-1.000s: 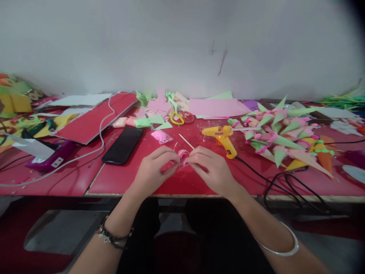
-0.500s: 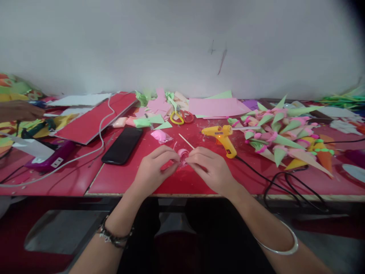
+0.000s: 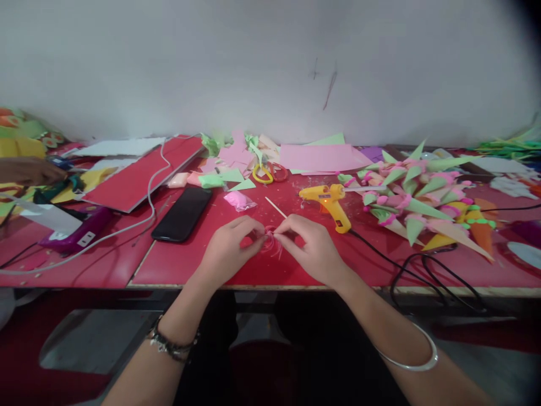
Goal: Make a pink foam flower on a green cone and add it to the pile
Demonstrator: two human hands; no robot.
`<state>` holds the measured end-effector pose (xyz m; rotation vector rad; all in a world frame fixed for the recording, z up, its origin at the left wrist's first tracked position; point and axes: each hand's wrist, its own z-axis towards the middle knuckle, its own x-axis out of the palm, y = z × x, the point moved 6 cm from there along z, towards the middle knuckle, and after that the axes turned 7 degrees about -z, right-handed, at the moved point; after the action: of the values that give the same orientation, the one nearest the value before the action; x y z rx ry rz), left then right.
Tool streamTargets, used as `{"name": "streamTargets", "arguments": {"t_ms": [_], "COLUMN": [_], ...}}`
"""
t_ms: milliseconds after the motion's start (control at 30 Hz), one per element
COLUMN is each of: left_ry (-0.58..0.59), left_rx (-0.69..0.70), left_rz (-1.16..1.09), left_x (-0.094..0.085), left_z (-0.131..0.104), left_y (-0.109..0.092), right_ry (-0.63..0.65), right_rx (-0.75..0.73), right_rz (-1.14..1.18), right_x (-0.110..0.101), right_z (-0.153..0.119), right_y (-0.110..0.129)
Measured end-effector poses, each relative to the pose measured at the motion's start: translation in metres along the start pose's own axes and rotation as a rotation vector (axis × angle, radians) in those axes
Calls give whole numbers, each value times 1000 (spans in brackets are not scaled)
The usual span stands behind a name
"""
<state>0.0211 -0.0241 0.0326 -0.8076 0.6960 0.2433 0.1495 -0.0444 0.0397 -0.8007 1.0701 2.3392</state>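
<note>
Between my fingertips, just above the red tabletop [image 3: 249,270], is a small bundle of thin pink strands [image 3: 273,241], loosely looped. My left hand [image 3: 234,245] pinches its left side with thumb and forefinger. On its other side my right hand [image 3: 310,245] pinches the strands too. A thin pale wooden stick [image 3: 275,207] lies beyond my right fingers, its near end hidden behind them. Past my left hand rests a small bag of pink clay-like material [image 3: 239,201]. A yellow glue gun [image 3: 327,204] with an orange light lies to the right of my right hand.
A black phone [image 3: 182,214] lies left of my hands, near a white cable [image 3: 152,183]. Scissors [image 3: 262,173] and paper scraps sit at the back. Paper cones [image 3: 416,197] are heaped at right, above a black cord [image 3: 380,256]. Another person's hand [image 3: 31,170] is at far left.
The pink strands went from a rounded coil to a looser, spread bundle between my fingertips. My hands have barely shifted. The other person's hand at left moved slightly.
</note>
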Motion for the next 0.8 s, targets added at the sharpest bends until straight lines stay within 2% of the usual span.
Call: {"name": "streamTargets", "arguments": {"t_ms": [133, 267, 800], "left_ry": [94, 161, 211], "left_rx": [-108, -118, -102], "left_rz": [64, 125, 172], "left_x": [9, 15, 19], "left_z": [-1, -1, -1], "left_y": [11, 12, 9], "right_ry": [81, 127, 203], "right_rx": [100, 132, 72], "right_rz": [3, -7, -22], "right_x": [8, 12, 13], "right_z": [1, 1, 1], "right_y": [-11, -18, -14]}}
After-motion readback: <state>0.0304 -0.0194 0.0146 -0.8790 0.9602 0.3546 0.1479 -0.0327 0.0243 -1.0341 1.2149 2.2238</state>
